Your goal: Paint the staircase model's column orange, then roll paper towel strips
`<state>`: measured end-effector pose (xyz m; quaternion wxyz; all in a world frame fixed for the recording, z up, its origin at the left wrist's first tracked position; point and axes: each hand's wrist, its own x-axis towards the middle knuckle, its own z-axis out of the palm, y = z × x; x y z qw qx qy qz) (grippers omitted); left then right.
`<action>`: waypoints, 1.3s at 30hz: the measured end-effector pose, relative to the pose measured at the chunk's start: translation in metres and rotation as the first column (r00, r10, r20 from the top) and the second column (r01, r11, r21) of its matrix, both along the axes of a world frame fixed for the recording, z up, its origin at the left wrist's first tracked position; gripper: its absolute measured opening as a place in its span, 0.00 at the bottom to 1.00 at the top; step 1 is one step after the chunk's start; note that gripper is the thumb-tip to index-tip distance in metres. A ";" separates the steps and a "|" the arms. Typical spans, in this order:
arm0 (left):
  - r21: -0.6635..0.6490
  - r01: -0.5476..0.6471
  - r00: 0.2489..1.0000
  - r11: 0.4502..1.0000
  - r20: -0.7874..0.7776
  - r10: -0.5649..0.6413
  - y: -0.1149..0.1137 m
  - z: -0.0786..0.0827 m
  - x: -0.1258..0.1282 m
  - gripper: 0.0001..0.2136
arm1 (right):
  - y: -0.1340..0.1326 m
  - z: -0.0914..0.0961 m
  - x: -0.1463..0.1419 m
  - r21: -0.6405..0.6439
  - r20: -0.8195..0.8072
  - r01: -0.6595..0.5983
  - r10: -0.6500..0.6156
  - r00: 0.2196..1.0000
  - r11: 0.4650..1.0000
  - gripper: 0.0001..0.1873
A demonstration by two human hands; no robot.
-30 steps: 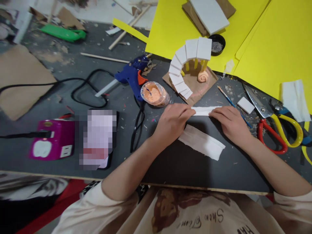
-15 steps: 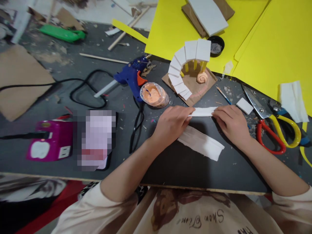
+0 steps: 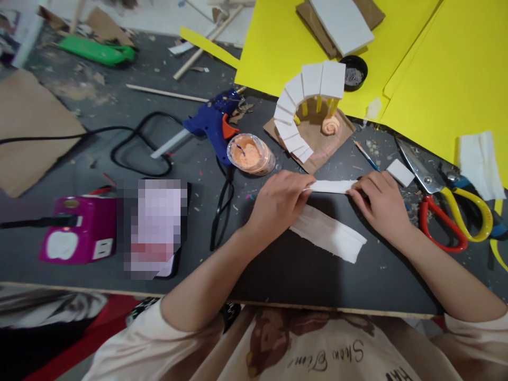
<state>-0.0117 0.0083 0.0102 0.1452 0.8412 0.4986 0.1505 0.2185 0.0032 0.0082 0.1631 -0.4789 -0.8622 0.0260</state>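
Observation:
A narrow folded strip of white tissue (image 3: pixel 332 186) is stretched level between my two hands, just over the dark table. Its left end is pinched in the closed fingers of my left hand (image 3: pixel 280 198); my right hand (image 3: pixel 379 203) closes on the other end. Below it a wider piece of white tissue (image 3: pixel 331 233) lies flat, its left end close under my left hand. Beyond my hands stands a small curved staircase model (image 3: pixel 293 90) with white steps and yellow posts on a cardboard base (image 3: pixel 317 137), with a peach spiral (image 3: pixel 330 126) on it.
Left of the model are an open jar of peach paste (image 3: pixel 251 154) and a blue glue gun (image 3: pixel 214 119) with its cord. Scissors (image 3: pixel 444 201) lie at right, near another tissue piece (image 3: pixel 481 165). A phone (image 3: pixel 159 227) and purple box (image 3: pixel 79 230) sit at left.
Both hands keep their grip on the folded tissue strip. My right hand has shifted slightly to the right and its fingers have moved a little; the view has tilted slightly.

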 end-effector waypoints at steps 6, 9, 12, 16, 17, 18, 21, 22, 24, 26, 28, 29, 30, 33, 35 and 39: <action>0.009 -0.096 0.995 0.995 0.022 0.096 -0.001 -0.003 0.000 0.09 | 0.002 -0.005 0.001 0.033 0.054 0.078 -0.080 0.995 0.996 0.15; 0.036 -0.127 0.992 0.991 0.026 0.126 -0.002 -0.005 0.000 0.09 | 0.002 -0.004 0.003 0.027 0.064 0.090 -0.092 0.994 0.996 0.16; 0.044 -0.141 0.990 0.989 0.031 0.139 -0.002 -0.005 0.000 0.08 | 0.002 0.000 0.004 0.002 0.083 0.088 -0.087 0.993 0.996 0.18; 0.048 -0.138 0.990 0.989 0.024 0.137 -0.002 -0.004 -0.001 0.09 | 0.002 0.002 0.005 -0.010 0.116 0.085 -0.083 0.990 0.996 0.18; 0.055 -0.134 0.991 0.989 0.022 0.133 -0.002 -0.004 -0.001 0.10 | 0.003 0.002 0.005 -0.004 0.126 0.088 -0.087 0.988 0.996 0.17; 0.061 -0.133 0.991 0.989 0.019 0.132 -0.002 -0.005 -0.001 0.10 | 0.003 0.001 0.005 0.006 0.134 0.093 -0.093 0.987 0.996 0.17; 0.077 -0.146 0.989 0.986 0.013 0.145 -0.002 -0.007 -0.001 0.10 | 0.005 -0.001 0.005 0.025 0.152 0.112 -0.114 0.982 0.993 0.18; 0.081 -0.152 0.988 0.985 0.012 0.151 -0.002 -0.007 -0.001 0.10 | 0.005 -0.002 0.005 0.027 0.154 0.118 -0.121 0.981 0.993 0.18; 0.092 -0.163 0.987 0.982 0.008 0.163 -0.001 -0.008 0.000 0.09 | 0.006 -0.004 0.005 0.020 0.148 0.133 -0.134 0.980 0.991 0.18; 0.115 -0.164 0.986 0.980 0.004 0.164 -0.001 -0.009 0.000 0.08 | 0.005 -0.005 0.006 0.016 0.107 0.153 -0.154 0.982 0.988 0.16; 0.148 -0.134 0.991 0.980 0.003 0.135 -0.001 -0.009 0.000 0.08 | 0.005 -0.005 0.007 0.036 0.034 0.145 -0.146 0.989 0.989 0.11; 0.162 -0.097 0.995 0.982 0.006 0.097 -0.001 -0.009 0.000 0.09 | 0.004 -0.005 0.007 0.057 0.000 0.109 -0.109 0.994 0.992 0.08; 0.169 -0.049 0.999 0.984 0.012 0.047 -0.001 -0.009 -0.001 0.11 | 0.004 -0.005 0.007 0.079 -0.025 0.046 -0.045 0.999 0.996 0.08; 0.143 0.077 0.996 0.987 0.031 -0.082 -0.002 -0.007 -0.002 0.14 | 0.003 -0.003 0.006 0.085 -0.033 -0.164 0.167 0.985 0.983 0.14; 0.109 0.100 0.994 0.989 0.034 -0.104 -0.001 -0.006 -0.003 0.14 | 0.004 -0.002 0.005 0.042 -0.025 -0.203 0.204 0.979 0.978 0.12; 0.091 0.075 0.996 0.993 0.032 -0.078 -0.001 -0.004 -0.001 0.09 | 0.006 -0.002 0.004 0.008 -0.036 -0.159 0.159 0.987 0.987 0.09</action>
